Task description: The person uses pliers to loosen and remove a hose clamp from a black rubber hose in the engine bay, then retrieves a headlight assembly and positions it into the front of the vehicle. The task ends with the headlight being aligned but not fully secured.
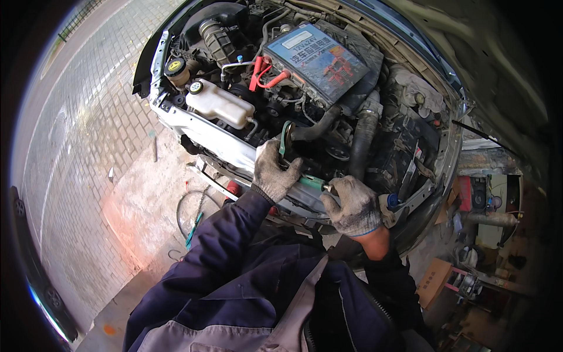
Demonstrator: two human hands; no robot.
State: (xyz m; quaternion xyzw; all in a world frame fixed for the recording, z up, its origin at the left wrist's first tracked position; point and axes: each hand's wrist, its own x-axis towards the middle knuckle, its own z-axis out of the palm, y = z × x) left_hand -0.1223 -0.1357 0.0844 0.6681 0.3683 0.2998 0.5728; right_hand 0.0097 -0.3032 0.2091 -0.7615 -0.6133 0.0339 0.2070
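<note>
One round-capped bottle (pixel 176 69) far up and left of the left grip. Thin cable (pixel 178 205) on the ground, left and below it. White tank (pixel 220 105) nearer, up and left. Red clamps (pixel 277 79) well above.

Left hand (pixel 274 171), grey glove: fingers curled beside a green strip (pixel 285 139) that rises above them; cannot tell whether they close on it. Green bar (pixel 312 181) lies between the hands, just right of the left thumb. Black hose (pixel 319 127) above the bar; blue box (pixel 319 58) farther up.

Right hand (pixel 355 206), grey glove: fingertips at the bar's silver end, cannot tell if clamped. Blue cap (pixel 392 200) just right; cardboard box (pixel 435 283) well below, right.
</note>
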